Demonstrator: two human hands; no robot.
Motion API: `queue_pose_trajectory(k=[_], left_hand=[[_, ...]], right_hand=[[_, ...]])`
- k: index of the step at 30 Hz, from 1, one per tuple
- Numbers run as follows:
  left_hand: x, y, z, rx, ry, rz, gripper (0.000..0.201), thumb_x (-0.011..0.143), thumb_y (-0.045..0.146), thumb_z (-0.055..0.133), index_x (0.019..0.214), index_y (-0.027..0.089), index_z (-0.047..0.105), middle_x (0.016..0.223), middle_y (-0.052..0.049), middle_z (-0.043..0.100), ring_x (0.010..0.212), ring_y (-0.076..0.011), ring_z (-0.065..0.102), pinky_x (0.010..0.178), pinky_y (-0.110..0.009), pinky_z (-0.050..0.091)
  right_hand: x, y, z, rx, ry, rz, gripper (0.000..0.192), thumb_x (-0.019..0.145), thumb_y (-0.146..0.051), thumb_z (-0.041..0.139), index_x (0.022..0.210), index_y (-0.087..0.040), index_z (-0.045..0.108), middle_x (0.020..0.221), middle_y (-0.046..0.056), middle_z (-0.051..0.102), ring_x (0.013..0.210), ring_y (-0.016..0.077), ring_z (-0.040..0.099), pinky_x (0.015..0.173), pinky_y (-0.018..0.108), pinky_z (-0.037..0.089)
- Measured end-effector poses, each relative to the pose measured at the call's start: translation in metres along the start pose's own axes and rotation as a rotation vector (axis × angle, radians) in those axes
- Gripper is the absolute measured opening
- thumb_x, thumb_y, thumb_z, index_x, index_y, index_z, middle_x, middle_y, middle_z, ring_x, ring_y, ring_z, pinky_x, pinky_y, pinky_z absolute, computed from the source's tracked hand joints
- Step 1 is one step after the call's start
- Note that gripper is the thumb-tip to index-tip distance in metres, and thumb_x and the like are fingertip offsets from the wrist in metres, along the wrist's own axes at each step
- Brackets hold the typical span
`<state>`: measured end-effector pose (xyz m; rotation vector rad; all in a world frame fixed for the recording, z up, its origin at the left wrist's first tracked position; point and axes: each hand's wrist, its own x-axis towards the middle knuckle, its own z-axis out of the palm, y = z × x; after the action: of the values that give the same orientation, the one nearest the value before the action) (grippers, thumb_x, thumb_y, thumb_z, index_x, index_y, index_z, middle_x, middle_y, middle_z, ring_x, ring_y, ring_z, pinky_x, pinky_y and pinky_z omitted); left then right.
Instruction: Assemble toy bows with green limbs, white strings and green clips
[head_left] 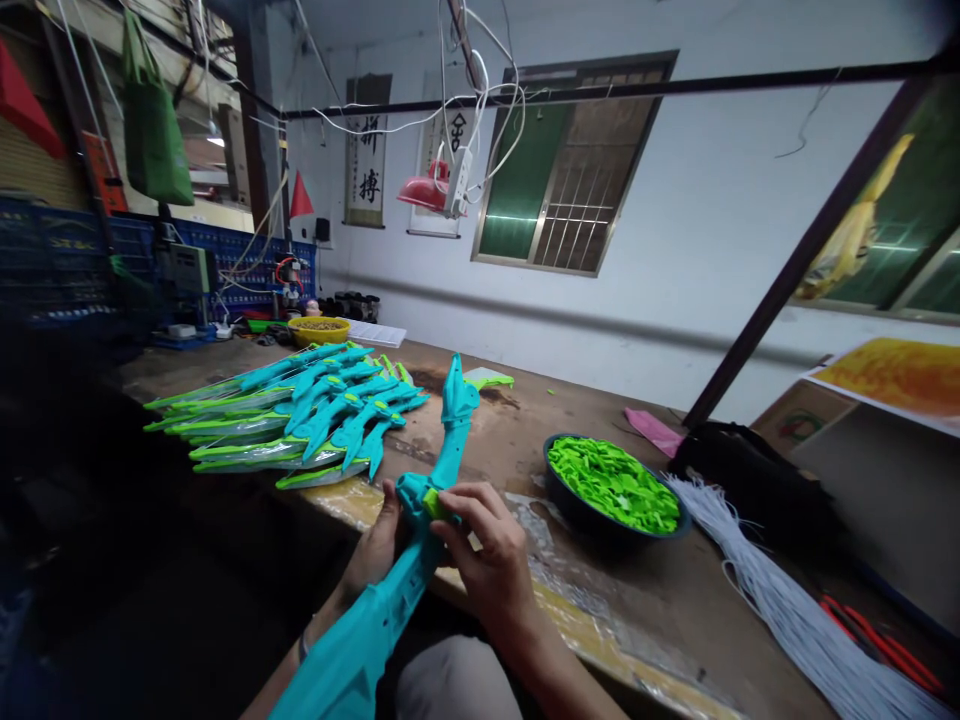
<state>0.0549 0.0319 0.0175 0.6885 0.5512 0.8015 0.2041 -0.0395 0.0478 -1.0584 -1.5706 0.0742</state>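
I hold a long turquoise plastic toy bow [450, 440] over my lap, its far tip pointing up over the table. My left hand [379, 550] grips its middle from behind. My right hand [487, 555] pinches a small lime-green piece [433, 503] against the bow's grip. A dark round bowl [570, 500] full of lime-green plastic pieces [615, 482] sits on the table just right of my hands. A stack of several turquoise-and-green bows [300, 420] lies on the table to the left.
The worn wooden workbench [525, 440] runs away to the left. A bundle of white cords [787, 600] lies at the right with red-handled scissors [885, 650] and a black bag [750, 480]. A yellow bowl [319, 330] and blue crates [67, 260] stand far left.
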Motion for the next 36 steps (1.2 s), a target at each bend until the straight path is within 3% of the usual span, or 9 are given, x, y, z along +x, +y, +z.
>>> queue_pose_trajectory(k=[4,9,12,19,24,26,28,32,36], left_hand=[[-0.012,0.008,0.003,0.141,0.023,0.037,0.052,0.083,0.065,0.064,0.098,0.019,0.081,0.07,-0.007,0.077,0.071,-0.0225,0.073,0.056,-0.023,0.054],[-0.024,0.016,0.022,0.303,-0.133,0.154,0.069,0.069,0.072,0.074,0.106,0.014,0.079,0.083,-0.012,0.077,0.078,-0.029,0.072,0.062,-0.03,0.057],[-0.03,0.027,0.032,0.405,-0.168,0.195,0.054,0.066,0.056,0.087,0.098,0.013,0.08,0.083,-0.009,0.075,0.075,-0.0224,0.068,0.065,-0.024,0.053],[-0.048,0.048,0.047,0.684,-0.226,0.257,0.032,0.082,0.045,0.077,0.078,0.013,0.075,0.073,-0.001,0.065,0.069,-0.0152,0.053,0.061,-0.02,0.044],[-0.066,0.052,0.05,0.815,-0.241,0.372,0.031,0.086,0.045,0.071,0.076,0.016,0.074,0.072,-0.003,0.065,0.068,-0.018,0.056,0.063,-0.024,0.046],[-0.071,0.054,0.051,0.792,-0.285,0.437,0.025,0.086,0.04,0.071,0.087,0.016,0.079,0.083,-0.007,0.072,0.079,-0.024,0.064,0.075,-0.028,0.05],[-0.075,0.055,0.053,0.734,-0.326,0.456,0.029,0.084,0.035,0.073,0.104,0.016,0.08,0.098,-0.011,0.075,0.089,-0.0298,0.068,0.082,-0.032,0.053],[-0.086,0.048,0.057,0.715,-0.267,0.487,0.033,0.077,0.031,0.079,0.107,0.02,0.08,0.095,-0.009,0.077,0.079,-0.0288,0.069,0.075,-0.033,0.056],[-0.096,0.023,0.051,0.589,0.013,0.613,0.035,0.064,0.025,0.087,0.099,0.022,0.082,0.09,-0.007,0.078,0.083,-0.0319,0.07,0.077,-0.034,0.058]], right_hand=[[0.002,-0.007,-0.007,-0.017,-0.009,-0.032,0.018,0.089,-0.016,0.071,0.104,-0.026,0.072,0.1,0.005,0.067,0.084,0.0196,0.065,0.075,0.032,0.055],[0.006,-0.016,-0.014,-0.06,-0.043,-0.06,0.017,0.09,-0.015,0.071,0.104,-0.025,0.071,0.105,0.006,0.061,0.087,0.0196,0.064,0.072,0.03,0.054],[0.01,-0.022,-0.019,-0.076,-0.068,-0.082,0.016,0.089,-0.018,0.073,0.103,-0.025,0.071,0.105,0.006,0.058,0.09,0.0196,0.063,0.072,0.03,0.054],[0.006,-0.04,-0.03,-0.109,-0.09,-0.147,0.008,0.091,-0.024,0.074,0.098,-0.027,0.071,0.095,0.004,0.057,0.084,0.0193,0.06,0.072,0.031,0.054],[-0.01,-0.044,-0.031,0.044,0.104,0.097,0.067,0.08,-0.048,0.083,0.139,-0.034,0.055,0.138,0.011,0.051,0.121,0.0314,0.054,0.09,0.041,0.054],[-0.012,-0.047,-0.03,0.316,0.036,0.276,0.08,0.077,-0.055,0.083,0.145,-0.032,0.049,0.148,0.012,0.046,0.131,0.0338,0.049,0.097,0.044,0.052],[-0.01,-0.054,-0.029,0.661,-0.136,0.416,0.074,0.078,-0.057,0.082,0.14,-0.028,0.053,0.14,0.012,0.056,0.126,0.0334,0.055,0.1,0.045,0.051],[-0.009,-0.069,-0.032,0.884,-0.271,0.434,0.058,0.084,-0.046,0.081,0.133,-0.027,0.058,0.125,0.009,0.064,0.11,0.0273,0.063,0.095,0.04,0.052],[-0.014,-0.076,-0.037,0.759,-0.27,0.371,0.039,0.089,-0.039,0.076,0.123,-0.025,0.064,0.11,0.005,0.064,0.1,0.0217,0.061,0.087,0.031,0.052]])
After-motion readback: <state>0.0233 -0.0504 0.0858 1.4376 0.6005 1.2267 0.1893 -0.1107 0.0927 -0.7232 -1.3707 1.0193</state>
